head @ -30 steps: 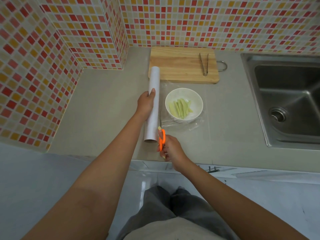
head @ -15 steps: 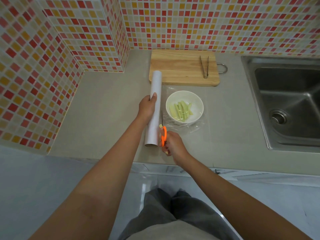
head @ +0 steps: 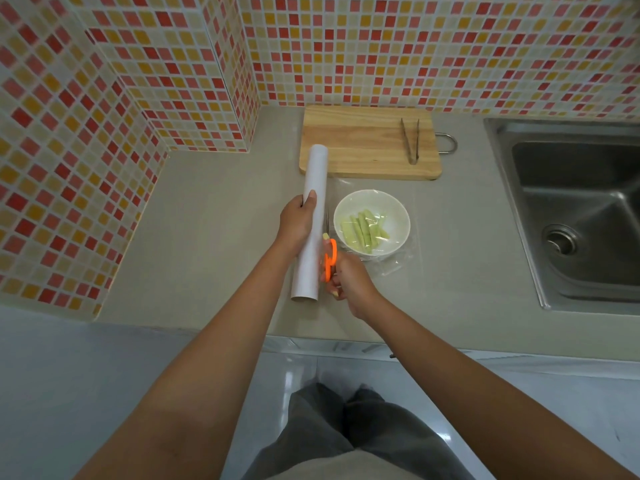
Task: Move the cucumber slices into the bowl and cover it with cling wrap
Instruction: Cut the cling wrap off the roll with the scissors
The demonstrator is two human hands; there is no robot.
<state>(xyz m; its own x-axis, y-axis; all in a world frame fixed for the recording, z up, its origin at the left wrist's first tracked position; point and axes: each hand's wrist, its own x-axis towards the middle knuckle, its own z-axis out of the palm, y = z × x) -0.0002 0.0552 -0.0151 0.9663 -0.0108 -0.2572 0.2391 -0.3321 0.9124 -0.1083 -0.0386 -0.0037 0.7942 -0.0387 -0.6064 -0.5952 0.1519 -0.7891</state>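
Head view, the only one: the left hand has its fingers curled and clamped around the cling wrap roll, pinning it flat to the surface. The right hand is closed through the orange scissors, blades pointing away from the person along the roll's right side; whether the blades are parted, I cannot tell. Just right of those fingers sits the bowl, cucumber slices already inside, a clear cling wrap sheet draped over it and spilling onto the surface. Beyond the fingertips, the cutting board carries the tongs. The film looks feather-light, limp and clingy, so it will likely bunch under the blades unless kept taut. Best hold is probably the loose edge, then press it under the bowl's rim.
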